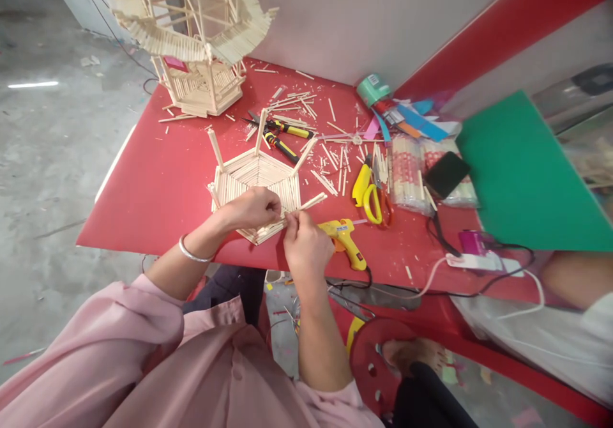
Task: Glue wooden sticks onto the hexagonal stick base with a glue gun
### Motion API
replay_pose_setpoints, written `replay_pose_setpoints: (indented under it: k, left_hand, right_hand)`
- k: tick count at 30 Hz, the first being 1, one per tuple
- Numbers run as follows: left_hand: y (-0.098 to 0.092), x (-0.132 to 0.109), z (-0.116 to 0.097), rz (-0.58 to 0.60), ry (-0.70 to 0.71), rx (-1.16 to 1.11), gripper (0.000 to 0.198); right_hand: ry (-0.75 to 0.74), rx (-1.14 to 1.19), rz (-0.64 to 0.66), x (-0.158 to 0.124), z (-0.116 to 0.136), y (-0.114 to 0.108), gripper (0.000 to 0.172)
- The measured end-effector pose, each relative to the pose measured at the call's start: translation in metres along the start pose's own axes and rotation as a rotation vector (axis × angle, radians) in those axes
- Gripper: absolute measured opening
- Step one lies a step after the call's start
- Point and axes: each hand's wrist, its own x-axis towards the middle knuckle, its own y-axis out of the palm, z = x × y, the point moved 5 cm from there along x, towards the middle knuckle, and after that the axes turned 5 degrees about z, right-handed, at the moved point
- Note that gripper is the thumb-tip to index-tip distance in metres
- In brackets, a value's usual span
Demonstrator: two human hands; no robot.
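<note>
Head view showed a many-sided base of sticks (258, 174) at the centre of the frame, lying on a red table (143, 195) with posts (215, 150) rising from its corners. Over its near side, the left hand (261, 207) was bent inward with fingers curled, and the right hand (306, 239) met it at the lower right edge, fingertips close together; whether either grip was closed on anything could not be told, the fingers hiding what lay between them. Just right of the right hand lay a yellow glue gun (352, 243). Above the base were pliers (276, 142) among loose sticks (341, 160), while yellow-handled scissors (372, 203) and a bundled pack of sticks (406, 169) sat right of centre. A tiered stick tower (179, 45) stood at upper left, and another person's arm (575, 279) showed at the right edge.
</note>
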Motion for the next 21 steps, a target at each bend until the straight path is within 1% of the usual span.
replay_pose_setpoints:
  k: [7,14,19,21]
  left_hand:
    - [0.0031,0.0004,-0.0005,0.016,0.019,0.002,0.016]
    - [0.0029,0.0005,-0.0019,0.034,0.004,-0.006,0.015]
    - [0.0014,-0.0009,-0.0036,0.042,-0.027,-0.002,0.016]
    - [0.0014,-0.0014,-0.0042,0.044,-0.042,0.001,0.016]
  right_hand:
    - [0.016,-0.055,0.006,-0.0012,0.0022,-0.0034,0.029]
    - [-0.025,-0.047,-0.017,-0.0027,0.0037,-0.0095,0.026]
    - [0.017,-0.077,0.044,-0.0009,0.0048,-0.0087,0.028]
    - [0.018,-0.081,0.046,-0.0002,0.0050,-0.0078,0.029]
